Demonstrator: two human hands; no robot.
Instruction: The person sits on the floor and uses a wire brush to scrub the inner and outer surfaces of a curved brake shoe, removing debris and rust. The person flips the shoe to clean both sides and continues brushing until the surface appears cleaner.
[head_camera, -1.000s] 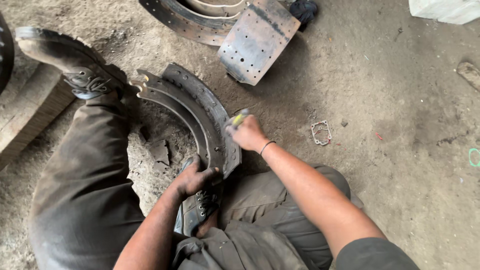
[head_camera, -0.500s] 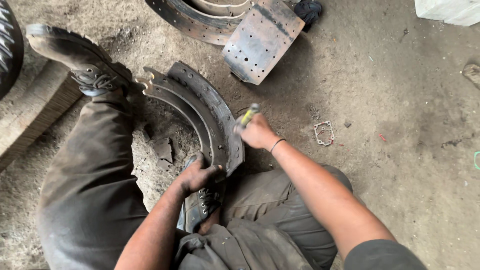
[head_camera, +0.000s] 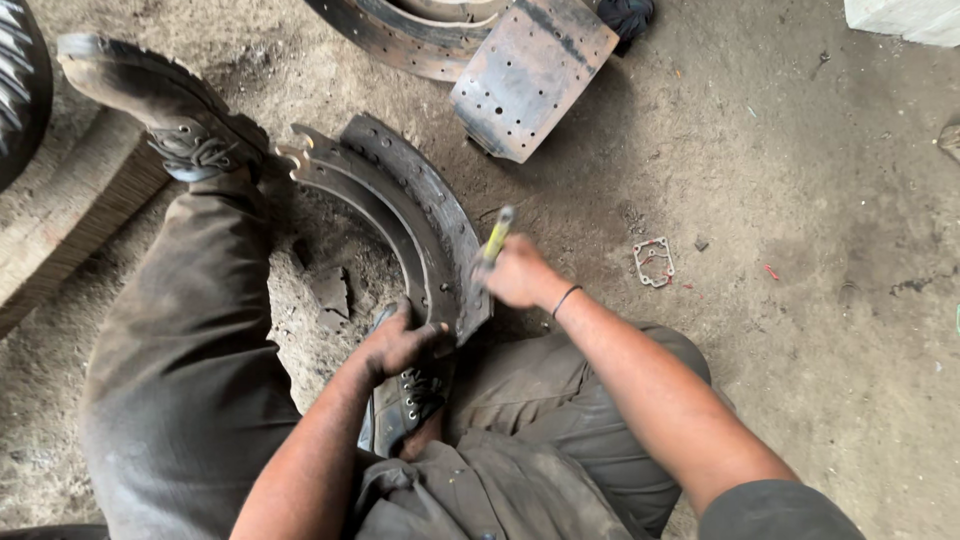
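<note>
A curved, dirty metal brake shoe (head_camera: 400, 205) stands on edge on the dirt floor between my legs. My left hand (head_camera: 400, 342) grips its near end and steadies it against my shoe. Just to the right of the brake shoe's near end, my right hand (head_camera: 515, 275) is shut on a tool with a yellow-green handle (head_camera: 497, 233). The handle sticks up out of my fist. The tool's working tip is hidden behind my hand and the shoe's edge.
More brake shoes (head_camera: 400, 35) and a flat lining plate with holes (head_camera: 530, 75) lie at the top. A small gasket (head_camera: 653, 262) lies to the right. My left leg and boot (head_camera: 170, 110) stretch up-left beside a wooden block (head_camera: 70, 220). A tyre edge (head_camera: 20, 80) shows at far left.
My right hand has lifted the yellow-handled tool slightly and shifted it beside the brake shoe's near end. My left hand keeps its grip. The view has shifted slightly.
</note>
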